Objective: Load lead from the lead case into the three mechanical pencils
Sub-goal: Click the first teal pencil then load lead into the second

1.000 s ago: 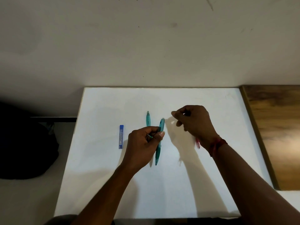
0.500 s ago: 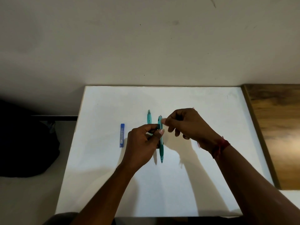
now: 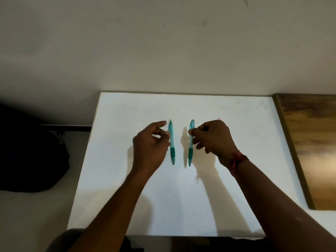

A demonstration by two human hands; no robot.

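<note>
Two teal mechanical pencils point toward me on the white table (image 3: pixel 181 206). The left teal pencil (image 3: pixel 171 142) lies flat, and my left hand (image 3: pixel 149 146) hovers just left of it with relaxed fingers, holding nothing. My right hand (image 3: pixel 214 140) pinches the right teal pencil (image 3: pixel 190 151) near its upper half; its shadow falls on the table to its left. Only the far end of a pink pencil (image 3: pixel 219 118) shows behind my right hand. The lead case is not visible; my left hand covers the spot where it lay.
A wooden panel (image 3: pixel 312 146) borders the table's right edge. A dark bag (image 3: pixel 31 151) sits on the floor to the left. A plain wall stands behind the table's far edge.
My left hand released the teal pencil and opened, shifting slightly left. My right hand took that pencil and carried it right, so the two teal pencils now sit apart, side by side.
</note>
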